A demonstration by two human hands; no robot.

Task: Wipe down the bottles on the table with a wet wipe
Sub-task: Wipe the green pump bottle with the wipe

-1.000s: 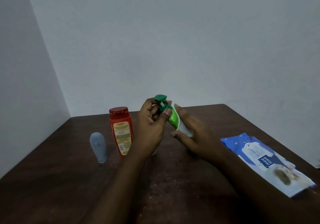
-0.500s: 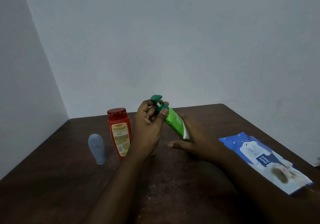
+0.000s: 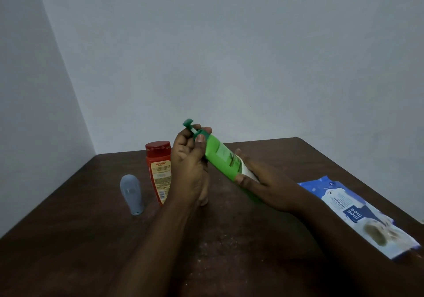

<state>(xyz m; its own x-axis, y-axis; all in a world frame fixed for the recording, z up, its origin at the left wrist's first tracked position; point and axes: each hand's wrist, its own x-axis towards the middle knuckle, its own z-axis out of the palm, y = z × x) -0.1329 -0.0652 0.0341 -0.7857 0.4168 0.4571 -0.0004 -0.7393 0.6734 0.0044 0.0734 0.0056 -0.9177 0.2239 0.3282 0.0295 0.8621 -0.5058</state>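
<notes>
Green bottle up off the tabletop, wipe working its lower end

Left hand clamps the green bottle at the neck, pump tilted to 11 o'clock; right hand cups the base, closed over a white wipe. Best bet: keep the neck pinned, rotate, and drag the wipe full length. Red bottle and grey bottle stand at 9 o'clock, wipes pack at 4 o'clock on the tabletop.
</notes>
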